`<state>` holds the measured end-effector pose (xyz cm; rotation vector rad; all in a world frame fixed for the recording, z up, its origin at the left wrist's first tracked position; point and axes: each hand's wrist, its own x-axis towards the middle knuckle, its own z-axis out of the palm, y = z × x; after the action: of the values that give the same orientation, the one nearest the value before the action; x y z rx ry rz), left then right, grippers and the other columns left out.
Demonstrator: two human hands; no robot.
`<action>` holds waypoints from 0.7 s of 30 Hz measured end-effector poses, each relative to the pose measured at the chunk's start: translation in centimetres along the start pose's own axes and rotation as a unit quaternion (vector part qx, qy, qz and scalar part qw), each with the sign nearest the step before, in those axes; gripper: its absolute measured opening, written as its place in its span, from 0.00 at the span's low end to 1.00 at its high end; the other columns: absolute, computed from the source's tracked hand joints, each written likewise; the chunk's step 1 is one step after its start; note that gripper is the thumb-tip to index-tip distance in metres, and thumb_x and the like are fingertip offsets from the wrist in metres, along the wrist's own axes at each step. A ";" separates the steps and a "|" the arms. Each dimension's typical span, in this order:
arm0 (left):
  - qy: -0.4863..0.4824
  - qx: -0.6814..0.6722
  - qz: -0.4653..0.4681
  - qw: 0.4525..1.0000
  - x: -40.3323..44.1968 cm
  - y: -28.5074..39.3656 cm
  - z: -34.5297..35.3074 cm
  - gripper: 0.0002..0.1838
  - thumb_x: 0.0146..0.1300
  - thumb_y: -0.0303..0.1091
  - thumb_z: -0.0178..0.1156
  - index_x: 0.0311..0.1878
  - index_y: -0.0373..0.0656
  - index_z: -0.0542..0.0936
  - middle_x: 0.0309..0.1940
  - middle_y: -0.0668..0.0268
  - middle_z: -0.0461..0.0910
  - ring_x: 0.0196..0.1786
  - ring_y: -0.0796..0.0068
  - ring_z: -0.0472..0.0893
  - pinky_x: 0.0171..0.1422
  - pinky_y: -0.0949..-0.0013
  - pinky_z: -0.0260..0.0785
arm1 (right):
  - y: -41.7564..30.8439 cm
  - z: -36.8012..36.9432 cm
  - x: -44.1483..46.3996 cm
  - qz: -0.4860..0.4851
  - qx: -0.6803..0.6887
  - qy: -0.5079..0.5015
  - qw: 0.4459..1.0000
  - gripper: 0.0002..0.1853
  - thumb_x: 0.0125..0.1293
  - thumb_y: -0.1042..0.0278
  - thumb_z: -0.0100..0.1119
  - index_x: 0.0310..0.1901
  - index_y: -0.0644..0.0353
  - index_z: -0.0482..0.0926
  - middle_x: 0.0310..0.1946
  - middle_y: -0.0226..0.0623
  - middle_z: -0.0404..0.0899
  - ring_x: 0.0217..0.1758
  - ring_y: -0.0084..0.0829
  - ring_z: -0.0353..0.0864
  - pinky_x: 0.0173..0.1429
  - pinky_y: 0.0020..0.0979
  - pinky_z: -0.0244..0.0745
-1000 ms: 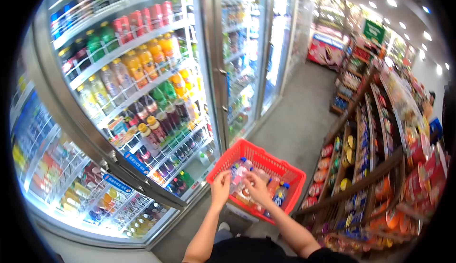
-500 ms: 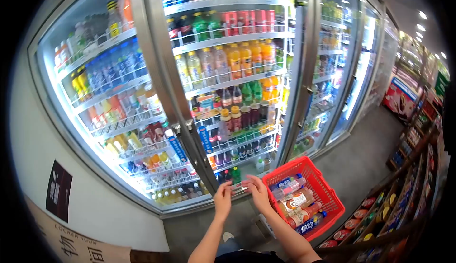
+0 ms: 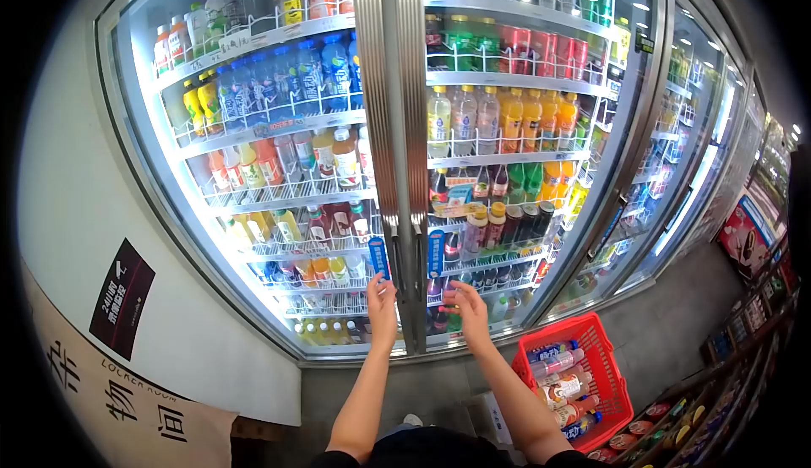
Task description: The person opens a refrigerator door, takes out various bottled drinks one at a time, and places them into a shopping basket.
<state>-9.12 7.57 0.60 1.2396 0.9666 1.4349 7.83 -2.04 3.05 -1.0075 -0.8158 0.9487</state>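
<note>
My left hand [image 3: 381,306] is raised before the left glass door, just below its blue label [image 3: 378,257], with fingers apart and nothing in it. My right hand [image 3: 467,311] is held up in front of the right door, below another blue label [image 3: 436,253]; its fingers are loosely curled and apart, and it is empty. Neither hand visibly grips a door handle. To the right of my right forearm is a red basket [image 3: 615,375] with several drink bottles [image 3: 564,388] lying in it.
Lit fridges hold rows of bottles and cans, including blue bottles [image 3: 309,69] and red cans [image 3: 541,50]. A dark sign [image 3: 123,297] is on the left wall. Snack shelves [image 3: 735,383] stand at the right, and a red chest freezer [image 3: 748,236] is farther back.
The view has swung left towards the two fridge doors. The basket now appears farther right and lower. My hands have moved from over the basket to before the doors and farther apart.
</note>
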 end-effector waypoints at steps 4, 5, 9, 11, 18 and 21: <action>0.002 0.021 0.023 0.999 5.5 -0.7 1.4 0.21 0.75 0.42 0.54 0.63 0.38 0.70 0.49 0.60 0.78 0.51 0.70 0.76 0.60 0.68 0.66 | -0.3 1.6 3.2 -0.036 -0.006 -0.019 0.999 0.17 0.75 0.66 0.48 0.61 0.62 0.72 0.49 0.40 0.81 0.50 0.28 0.80 0.52 0.31 0.78; -0.003 0.041 0.041 0.998 7.0 -1.2 1.7 0.22 0.75 0.43 0.53 0.62 0.37 0.71 0.49 0.59 0.78 0.51 0.70 0.76 0.61 0.68 0.66 | 0.0 1.9 4.1 -0.040 -0.005 -0.017 0.999 0.17 0.75 0.66 0.48 0.61 0.62 0.72 0.49 0.40 0.81 0.50 0.28 0.80 0.52 0.31 0.78; -0.080 0.086 -0.015 0.993 11.4 -0.6 2.0 0.28 0.76 0.54 0.47 0.49 0.34 0.80 0.44 0.59 0.82 0.49 0.70 0.78 0.58 0.67 0.68 | 0.8 3.4 6.5 -0.022 -0.007 -0.012 1.000 0.17 0.75 0.66 0.47 0.61 0.61 0.72 0.49 0.41 0.81 0.50 0.29 0.81 0.52 0.30 0.78; -0.095 0.050 -0.048 0.993 12.5 -0.1 2.4 0.32 0.76 0.57 0.44 0.42 0.34 0.82 0.37 0.59 0.83 0.44 0.70 0.80 0.53 0.68 0.70 | 1.4 4.2 7.2 -0.008 -0.007 -0.008 1.000 0.17 0.75 0.66 0.47 0.61 0.61 0.72 0.49 0.41 0.81 0.50 0.29 0.82 0.52 0.29 0.78; -0.175 -0.057 -0.117 0.976 14.2 -1.0 3.9 0.36 0.75 0.60 0.38 0.22 0.40 0.77 0.16 0.66 0.74 0.23 0.73 0.75 0.32 0.71 0.66 | 3.2 5.3 7.5 0.033 -0.014 0.002 0.999 0.16 0.75 0.65 0.48 0.60 0.60 0.73 0.48 0.39 0.82 0.48 0.28 0.82 0.50 0.29 0.79; -0.138 -0.021 -0.124 0.982 14.3 -1.5 4.2 0.34 0.75 0.59 0.38 0.16 0.47 0.66 0.13 0.71 0.65 0.18 0.77 0.65 0.26 0.71 0.57 | 2.8 5.2 7.1 0.048 -0.023 0.015 0.998 0.17 0.76 0.65 0.47 0.60 0.61 0.74 0.49 0.38 0.82 0.50 0.28 0.83 0.51 0.30 0.79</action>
<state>-4.91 21.72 2.88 1.2039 0.8604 1.0528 5.08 6.74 3.04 -1.1064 -0.7732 0.9989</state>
